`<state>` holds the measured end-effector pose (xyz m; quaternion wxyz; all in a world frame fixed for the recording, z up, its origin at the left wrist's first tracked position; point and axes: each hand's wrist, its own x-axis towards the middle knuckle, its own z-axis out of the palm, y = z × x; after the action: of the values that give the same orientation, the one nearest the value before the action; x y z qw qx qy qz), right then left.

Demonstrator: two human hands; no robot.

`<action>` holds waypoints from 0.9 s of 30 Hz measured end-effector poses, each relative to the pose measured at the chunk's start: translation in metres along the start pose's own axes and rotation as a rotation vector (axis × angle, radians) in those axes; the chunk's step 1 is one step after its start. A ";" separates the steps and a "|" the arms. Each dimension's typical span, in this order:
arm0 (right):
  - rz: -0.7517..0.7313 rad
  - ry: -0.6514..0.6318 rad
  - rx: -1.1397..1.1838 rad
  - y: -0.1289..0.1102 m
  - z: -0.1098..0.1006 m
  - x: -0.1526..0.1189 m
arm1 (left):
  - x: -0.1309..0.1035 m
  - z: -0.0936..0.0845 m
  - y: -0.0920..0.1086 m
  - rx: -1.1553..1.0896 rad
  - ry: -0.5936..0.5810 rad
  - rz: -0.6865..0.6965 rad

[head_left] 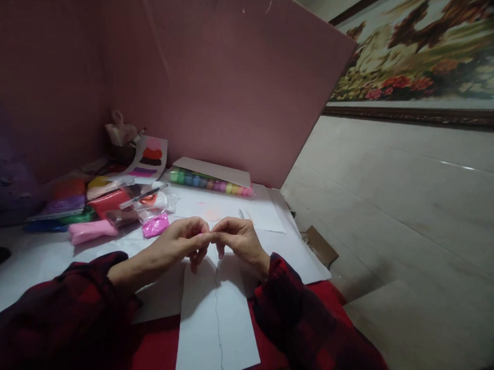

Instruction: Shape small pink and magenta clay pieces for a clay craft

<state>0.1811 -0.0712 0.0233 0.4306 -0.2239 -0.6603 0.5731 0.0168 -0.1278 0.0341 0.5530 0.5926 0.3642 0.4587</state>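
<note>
My left hand (186, 238) and my right hand (239, 241) meet at the fingertips above a white sheet (206, 326) that bears a long wavy pencil line. Both hands are closed in a pinch, thumbs against index fingers. A tiny bit of pink shows between the fingertips; what it is cannot be made out. Behind the hands lies another white paper (266, 216) with a pale peach round patch. An opened packet of bright pink clay (156, 225) rests just left of my left hand.
Packets of coloured clay (109, 200) pile up at the left, with a pen across them. A box of coloured pots (209, 182) stands at the back, near a sheet of colour swatches (151, 158). A pink panel (227, 84) rises behind.
</note>
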 end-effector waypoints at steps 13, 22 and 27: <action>0.030 -0.011 0.030 0.004 -0.003 0.003 | 0.000 0.002 0.001 -0.049 0.077 -0.009; -0.027 0.045 -0.102 0.001 0.007 -0.003 | 0.004 0.000 0.000 0.069 0.204 -0.049; -0.016 0.047 -0.133 0.001 0.008 -0.005 | 0.005 0.000 -0.002 0.106 0.189 -0.051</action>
<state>0.1766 -0.0795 0.0211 0.4350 -0.2601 -0.6882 0.5191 0.0185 -0.1227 0.0332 0.4954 0.5659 0.4533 0.4784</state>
